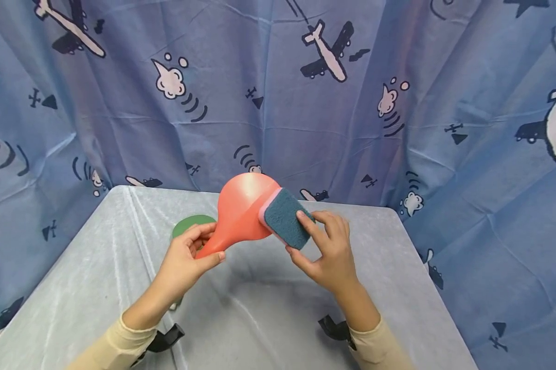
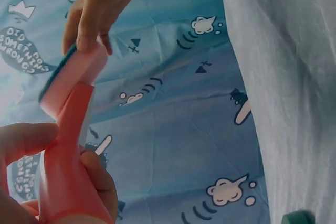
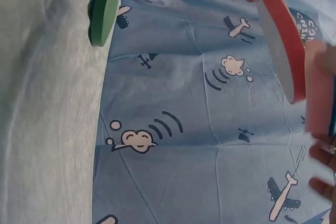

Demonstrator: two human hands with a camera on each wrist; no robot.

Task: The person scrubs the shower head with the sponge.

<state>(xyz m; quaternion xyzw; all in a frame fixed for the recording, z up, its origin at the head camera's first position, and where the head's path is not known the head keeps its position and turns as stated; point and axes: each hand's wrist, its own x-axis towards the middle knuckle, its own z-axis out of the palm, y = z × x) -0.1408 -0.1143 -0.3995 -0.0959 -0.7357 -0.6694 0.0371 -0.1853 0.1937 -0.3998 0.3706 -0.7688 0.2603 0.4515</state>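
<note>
My left hand (image 1: 181,264) grips the narrow handle end of a red paddle (image 1: 243,198), thumb on one side and fingers behind. The paddle is held up over the table, its broad round end tilted away and up. My right hand (image 1: 334,254) pinches a scouring sponge (image 1: 288,220) by its edge between thumb and fingers. This sponge has a dark blue-green rough side and a pink soft side (image 2: 71,82). Its pink side faces the paddle and overlaps the right edge of the round end. In the right wrist view the paddle's other face (image 3: 273,45) looks pale grey.
A green paddle-like thing (image 1: 191,224) lies on the table behind my left hand, partly hidden. The table wears a light grey cloth (image 1: 398,308). Blue curtains (image 1: 268,92) with printed aeroplanes hang close around its back and sides. Black straps (image 1: 166,338) sit at my wrists.
</note>
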